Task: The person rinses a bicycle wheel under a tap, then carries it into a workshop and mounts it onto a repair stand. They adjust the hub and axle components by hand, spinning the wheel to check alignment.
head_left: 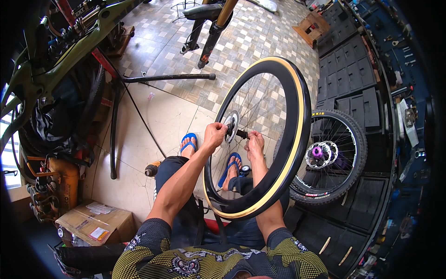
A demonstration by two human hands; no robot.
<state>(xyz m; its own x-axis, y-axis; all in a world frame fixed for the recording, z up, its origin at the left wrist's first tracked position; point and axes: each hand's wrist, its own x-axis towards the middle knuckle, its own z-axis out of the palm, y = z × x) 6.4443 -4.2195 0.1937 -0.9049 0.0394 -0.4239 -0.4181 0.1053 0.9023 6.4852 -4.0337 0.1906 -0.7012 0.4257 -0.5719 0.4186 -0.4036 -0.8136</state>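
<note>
A bicycle wheel (pixel 291 116) with a deep black rim and a tan-sided tyre stands tilted between my forearms, above my lap. My left hand (pixel 215 136) is closed, thumb and fingers pinching the axle end beside the silver disc brake rotor (pixel 234 122). On the opposite side, my right hand (pixel 255 144) has its fingers curled at the other end of the black hub (pixel 242 134). The wheel's lower part covers some of my right forearm. Whether a small part sits in either hand's fingertips, I cannot make out.
A second wheel (pixel 360 158) with a knobbly tyre and purple hub leans against black drawers (pixel 348 65) on the right. Ahead hangs a suspension fork (pixel 211 44). To the left are a green bike frame (pixel 44 69), black stand legs (pixel 169 77) and a cardboard box (pixel 100 221).
</note>
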